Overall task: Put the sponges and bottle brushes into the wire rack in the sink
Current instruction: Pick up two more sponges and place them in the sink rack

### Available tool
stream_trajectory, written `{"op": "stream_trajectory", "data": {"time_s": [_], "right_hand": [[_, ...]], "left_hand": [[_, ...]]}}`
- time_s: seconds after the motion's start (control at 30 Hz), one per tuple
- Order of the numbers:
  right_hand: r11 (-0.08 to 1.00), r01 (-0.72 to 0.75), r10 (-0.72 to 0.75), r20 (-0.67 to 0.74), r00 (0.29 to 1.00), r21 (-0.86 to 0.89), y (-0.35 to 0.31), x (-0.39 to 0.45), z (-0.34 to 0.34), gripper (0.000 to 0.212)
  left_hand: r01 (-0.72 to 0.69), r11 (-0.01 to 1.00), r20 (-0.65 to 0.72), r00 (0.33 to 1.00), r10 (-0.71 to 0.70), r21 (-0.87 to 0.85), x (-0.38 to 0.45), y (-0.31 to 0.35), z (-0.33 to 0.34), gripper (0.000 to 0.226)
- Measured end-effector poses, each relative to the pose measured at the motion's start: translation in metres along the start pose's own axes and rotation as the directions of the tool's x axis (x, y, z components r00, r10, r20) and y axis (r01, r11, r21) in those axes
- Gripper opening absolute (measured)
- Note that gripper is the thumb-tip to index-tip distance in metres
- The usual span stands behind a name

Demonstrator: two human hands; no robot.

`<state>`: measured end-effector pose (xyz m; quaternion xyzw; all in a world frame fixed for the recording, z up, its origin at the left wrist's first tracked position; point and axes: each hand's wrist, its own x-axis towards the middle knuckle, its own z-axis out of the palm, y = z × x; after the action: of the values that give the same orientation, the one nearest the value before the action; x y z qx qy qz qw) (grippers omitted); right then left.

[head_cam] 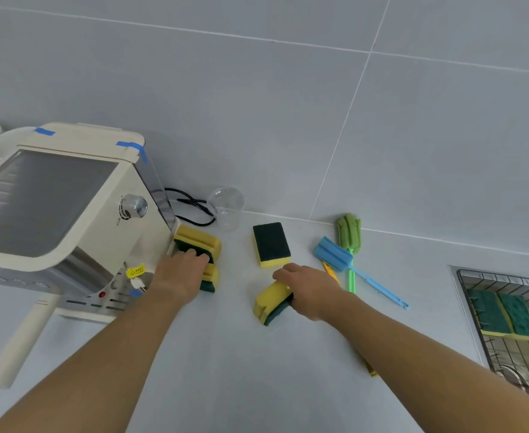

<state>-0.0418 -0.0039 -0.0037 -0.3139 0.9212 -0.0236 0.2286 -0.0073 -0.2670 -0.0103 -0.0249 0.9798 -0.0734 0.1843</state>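
Yellow-green sponges [271, 243]: 6; brushes [335, 254]: 3.

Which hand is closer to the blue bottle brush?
The right hand, gripping a sponge just left of the blue bottle brush. The left hand is far off by the coffee machine.

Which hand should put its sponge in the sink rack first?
Probably the right hand: it grips a yellow-and-green sponge and is nearer the wire rack at the right. The left hand is far away beside the cream machine.
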Motion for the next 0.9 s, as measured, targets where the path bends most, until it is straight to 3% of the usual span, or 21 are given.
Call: {"op": "stream_trajectory", "data": {"time_s": [0.2,0.27,0.33,0.43,0.53,0.7,0.8,0.9], "right_hand": [[0.990,-0.022,0.022,0.003,1.000,0.137,0.005,-0.010,-0.005,0.049],[0.969,-0.045,0.052,-0.024,0.998,0.241,0.009,-0.021,-0.006,0.047],[0.908,-0.090,0.111,-0.028,0.993,0.409,0.014,-0.036,-0.005,0.047],[0.731,-0.131,0.175,0.002,0.985,0.670,0.019,-0.061,-0.002,0.040],[0.537,-0.142,0.230,0.017,0.973,0.831,0.023,-0.086,0.000,0.033],[0.062,-0.060,0.322,0.037,0.946,0.996,0.023,-0.123,0.007,0.024],[-0.184,-0.018,0.392,0.090,0.916,0.983,0.019,-0.141,0.012,0.021],[-0.252,0.000,0.442,0.116,0.890,0.968,0.018,-0.156,0.019,0.021]], "left_hand": [[-0.032,0.999,-0.074,0.997,0.032,-0.004,-0.001,0.006,-0.002,0.038],[-0.053,0.995,-0.113,0.993,0.043,-0.089,-0.005,0.006,-0.003,0.036],[-0.059,0.958,-0.147,0.989,0.017,-0.281,-0.013,0.006,-0.003,0.037],[-0.052,0.746,-0.128,0.991,-0.044,-0.664,-0.034,0.014,-0.007,0.036],[0.011,0.410,-0.025,0.996,-0.083,-0.912,-0.059,0.028,-0.012,0.028],[0.153,-0.175,0.166,0.984,-0.063,-0.973,-0.096,0.061,-0.011,0.014],[0.183,-0.326,0.201,0.979,-0.023,-0.928,-0.116,0.084,-0.012,0.016],[0.202,-0.347,0.208,0.978,0.020,-0.916,-0.127,0.106,-0.015,0.017]]}}
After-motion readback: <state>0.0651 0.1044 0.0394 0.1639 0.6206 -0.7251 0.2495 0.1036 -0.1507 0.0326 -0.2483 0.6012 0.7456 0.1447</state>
